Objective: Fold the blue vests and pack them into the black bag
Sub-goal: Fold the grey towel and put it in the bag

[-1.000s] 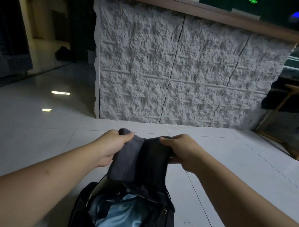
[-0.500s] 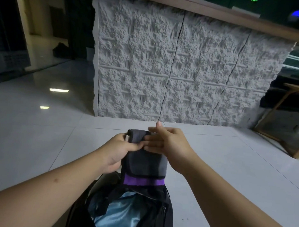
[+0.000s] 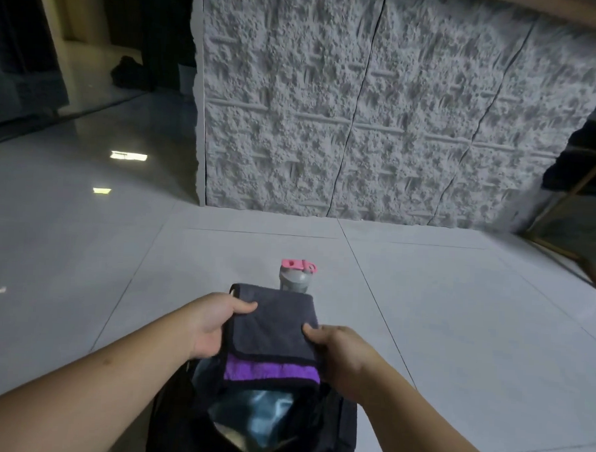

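Note:
A folded dark grey cloth (image 3: 272, 323) with a purple band along its near edge is held flat just above the open black bag (image 3: 328, 428). My left hand (image 3: 214, 319) grips its left side, thumb on top. My right hand (image 3: 339, 350) grips its right side, fingers under and thumb on the edge. Inside the bag lies shiny light blue fabric (image 3: 264, 415). The bag stands on the tiled floor at the bottom centre of the head view.
A grey bottle with a pink lid (image 3: 296, 277) stands on the floor just beyond the cloth. A rough white stone-faced counter (image 3: 363, 109) rises ahead. A wooden frame (image 3: 577, 217) stands at the right. Pale floor tiles (image 3: 83, 267) spread to the left.
The cloth was folded once more into a compact rectangle and lowered toward the bag's mouth. My right hand moved from the top edge to the right side. The view tilted down, revealing the bottle.

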Available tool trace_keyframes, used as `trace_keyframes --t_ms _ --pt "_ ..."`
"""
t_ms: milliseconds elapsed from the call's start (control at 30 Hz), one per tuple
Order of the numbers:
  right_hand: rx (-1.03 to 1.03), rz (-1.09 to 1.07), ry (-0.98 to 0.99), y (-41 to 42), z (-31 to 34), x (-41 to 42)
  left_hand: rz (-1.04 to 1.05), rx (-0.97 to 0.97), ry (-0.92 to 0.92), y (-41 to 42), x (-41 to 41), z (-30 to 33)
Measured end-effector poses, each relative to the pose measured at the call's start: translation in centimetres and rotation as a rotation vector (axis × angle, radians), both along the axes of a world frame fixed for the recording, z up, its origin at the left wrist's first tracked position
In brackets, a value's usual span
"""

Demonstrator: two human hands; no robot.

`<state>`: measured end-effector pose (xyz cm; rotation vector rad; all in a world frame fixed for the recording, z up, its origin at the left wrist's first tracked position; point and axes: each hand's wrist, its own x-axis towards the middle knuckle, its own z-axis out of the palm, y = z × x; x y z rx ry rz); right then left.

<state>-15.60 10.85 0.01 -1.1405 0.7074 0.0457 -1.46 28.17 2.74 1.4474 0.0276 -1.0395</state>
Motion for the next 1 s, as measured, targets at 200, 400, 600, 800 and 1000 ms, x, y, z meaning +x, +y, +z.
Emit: trace_keyframes --t_ms 200,400,600,800,1000 --pt "-0.222 0.069 0.339 1.2 -5.0 -0.7 0.006 0.196 0.039 1.1 -1.2 -7.0" --pt "-0.499 0.381 0.542 3.0 -6.5 0.1 -0.169 0.473 -0.054 0.7 -2.4 -10.1" --pt "-0.75 0.581 0.543 4.3 -6.6 2.0 -0.392 0.749 -0.317 -0.8 -1.1 -11.9" --pt "-0.919 0.592 0.669 4.0 -9.2 3.3 -0.476 0.775 -0.45 -1.6 0.5 -12.2" --pt "-0.901 0.616 0.67 3.6 -10.1 4.2 -0.53 0.887 -0.493 -2.5 0.5 -11.8"
